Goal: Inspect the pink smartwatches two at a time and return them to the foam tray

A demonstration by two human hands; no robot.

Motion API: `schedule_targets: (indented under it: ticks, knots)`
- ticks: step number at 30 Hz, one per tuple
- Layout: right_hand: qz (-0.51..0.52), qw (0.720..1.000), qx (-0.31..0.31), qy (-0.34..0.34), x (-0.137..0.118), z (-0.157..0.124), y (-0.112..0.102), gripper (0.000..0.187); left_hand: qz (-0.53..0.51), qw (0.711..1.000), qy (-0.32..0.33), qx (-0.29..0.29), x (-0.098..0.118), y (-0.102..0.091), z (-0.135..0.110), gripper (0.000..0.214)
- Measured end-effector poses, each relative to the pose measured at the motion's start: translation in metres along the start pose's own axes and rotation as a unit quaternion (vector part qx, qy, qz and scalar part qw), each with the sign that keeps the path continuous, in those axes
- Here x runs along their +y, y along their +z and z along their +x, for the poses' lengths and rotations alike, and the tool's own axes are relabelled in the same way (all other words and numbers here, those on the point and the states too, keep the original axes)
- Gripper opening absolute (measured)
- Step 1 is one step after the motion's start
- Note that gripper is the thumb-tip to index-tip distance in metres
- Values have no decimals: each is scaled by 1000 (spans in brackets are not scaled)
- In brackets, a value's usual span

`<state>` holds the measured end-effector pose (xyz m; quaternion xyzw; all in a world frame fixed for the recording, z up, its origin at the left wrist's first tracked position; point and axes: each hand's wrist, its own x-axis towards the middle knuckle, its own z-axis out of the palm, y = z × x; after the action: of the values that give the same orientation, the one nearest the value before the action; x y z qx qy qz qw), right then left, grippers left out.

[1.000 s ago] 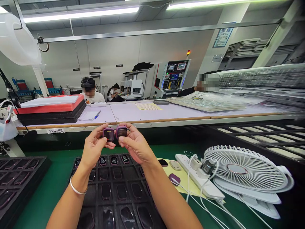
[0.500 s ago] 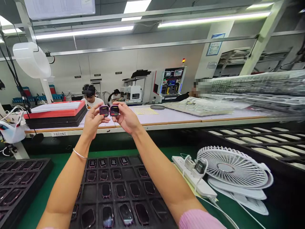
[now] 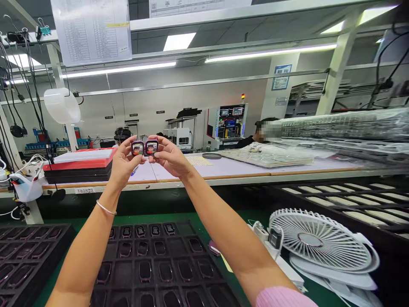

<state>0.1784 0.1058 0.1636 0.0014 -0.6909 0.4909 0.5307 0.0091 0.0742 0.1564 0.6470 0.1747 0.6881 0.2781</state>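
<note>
Purple-cased, two small watch bodies are held up side by side in the head view, at about eleven o'clock from the middle of the frame, with their lit screens facing the camera. The left hand [image 3: 123, 164] grips the left watch body [image 3: 137, 148] between thumb and fingertips. The right hand [image 3: 169, 157] grips the right watch body [image 3: 151, 147] the same way, fingers clamped on its edges. The two cases sit so close that I cannot tell whether they touch. Both are raised well above the near bench, in front of the far worktable [image 3: 255, 164]. A thin silver bangle [image 3: 106, 208] circles the left wrist. A pink sleeve [image 3: 281, 298] shows on the right forearm at five o'clock.

At six o'clock, under the arms, a black compartment tray [image 3: 175, 246] lies on the green mat [image 3: 243, 217]. Many of its pockets hold more watch bodies and a few are bare. A second black tray [image 3: 28, 251] sits at eight o'clock by the frame's edge. At four o'clock a white desk fan [image 3: 319, 245] lies face up, just beside a white power strip [image 3: 289, 273] with plugs and cables.

At nine o'clock from the hands, a stack of dark trays [image 3: 79, 168] with a red and white top rests on the far worktable. A white lamp shade [image 3: 62, 105] hangs at ten o'clock, and a printed sheet [image 3: 92, 30] is clipped overhead at eleven. At two o'clock from the hands, another person [image 3: 246, 141] sits bent over the far worktable, near a machine [image 3: 228, 121] with lit screens.
</note>
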Motion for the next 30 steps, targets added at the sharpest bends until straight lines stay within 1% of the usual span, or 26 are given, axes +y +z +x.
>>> schedule_targets:
  ticks: [6,9,11,14,18,21,23,25,30]
  knots:
    - [-1,1000,4,-3,-3,-4,2,50,7,1000,0,1,3,3,1,64]
    - [-9,1000,12,2,-3,-12,4,49,5,1000,-8,6,4,4,-6,62]
    - [-8,1000,15,12,1,-24,7,49,0,1000,-26,5,4,4,-18,62]
    - [11,998,25,47,15,-54,15,51,-5,997,-79,-7,-1,0,-50,63]
    - [43,992,47,112,46,-104,24,52,12,986,-168,-11,-15,-8,-103,59]
    - [72,984,65,150,69,-132,26,47,25,975,-220,-8,-26,-13,-131,57]
    - [91,979,73,167,79,-142,26,43,33,970,-240,-4,-32,-16,-140,55]
    - [104,976,78,177,86,-147,26,39,40,968,-249,3,-38,-17,-145,52]
    - [103,972,91,188,91,-154,25,35,53,966,-254,16,-45,-14,-151,43]
